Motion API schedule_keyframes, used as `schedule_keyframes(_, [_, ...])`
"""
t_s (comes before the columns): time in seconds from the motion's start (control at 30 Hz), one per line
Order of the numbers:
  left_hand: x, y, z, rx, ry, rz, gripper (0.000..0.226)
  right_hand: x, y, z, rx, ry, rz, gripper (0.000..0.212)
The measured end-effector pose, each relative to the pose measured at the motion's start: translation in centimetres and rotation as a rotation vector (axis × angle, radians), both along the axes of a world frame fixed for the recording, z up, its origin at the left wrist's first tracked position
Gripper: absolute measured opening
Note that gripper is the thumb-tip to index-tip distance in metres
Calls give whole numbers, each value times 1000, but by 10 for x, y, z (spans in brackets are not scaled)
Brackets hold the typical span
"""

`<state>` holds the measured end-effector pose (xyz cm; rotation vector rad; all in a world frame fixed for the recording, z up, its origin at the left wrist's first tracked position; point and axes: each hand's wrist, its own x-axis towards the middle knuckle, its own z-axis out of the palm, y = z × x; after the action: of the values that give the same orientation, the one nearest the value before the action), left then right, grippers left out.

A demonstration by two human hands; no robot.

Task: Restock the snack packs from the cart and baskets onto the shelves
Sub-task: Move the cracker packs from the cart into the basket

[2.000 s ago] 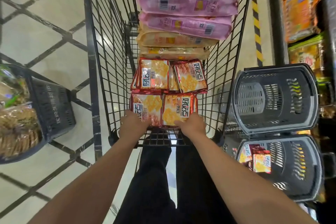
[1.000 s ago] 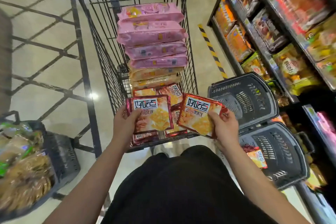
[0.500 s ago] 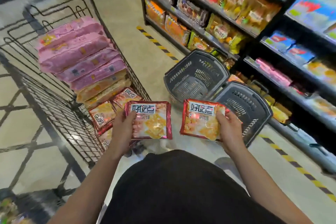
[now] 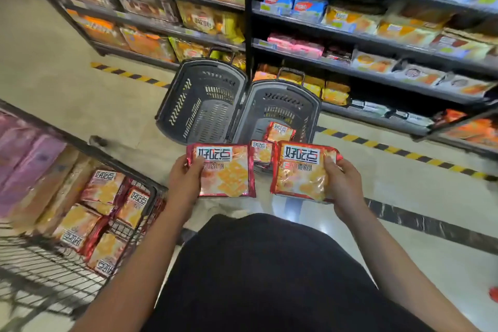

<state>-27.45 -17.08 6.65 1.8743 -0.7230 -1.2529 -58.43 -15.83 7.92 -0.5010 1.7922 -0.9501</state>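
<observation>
My left hand point(image 4: 184, 180) grips a red cracker pack point(image 4: 225, 171) by its left edge. My right hand point(image 4: 343, 183) grips a second red cracker pack point(image 4: 301, 170) by its right edge. Both packs are held side by side at waist height, facing up. The wire cart point(image 4: 54, 264) stands at my lower left with more red cracker packs point(image 4: 105, 188) and pink packs point(image 4: 24, 153) inside. Dark shelves point(image 4: 377, 75) full of snack packs stand ahead.
Two dark plastic baskets sit on the floor before the shelves. The left basket point(image 4: 175, 105) looks empty; the right basket point(image 4: 310, 105) holds a few red packs point(image 4: 279, 131). A yellow-black stripe point(image 4: 404, 152) runs along the floor by the shelf base.
I lifted two red packs out of the cart and turned right. The cart slid to my lower left, and the shelves and baskets now lie straight ahead.
</observation>
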Motion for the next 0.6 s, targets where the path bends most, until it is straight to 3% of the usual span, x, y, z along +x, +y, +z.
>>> schedule_keyframes(0.2, [-39,-30,-3,49,64,-137,16,-35,8,-9,54,-56,-199,14])
schedule_keyframes(0.6, [-62,-115,-34,174,55,-308,28,-50,-57,-35,148,-192,-345,25])
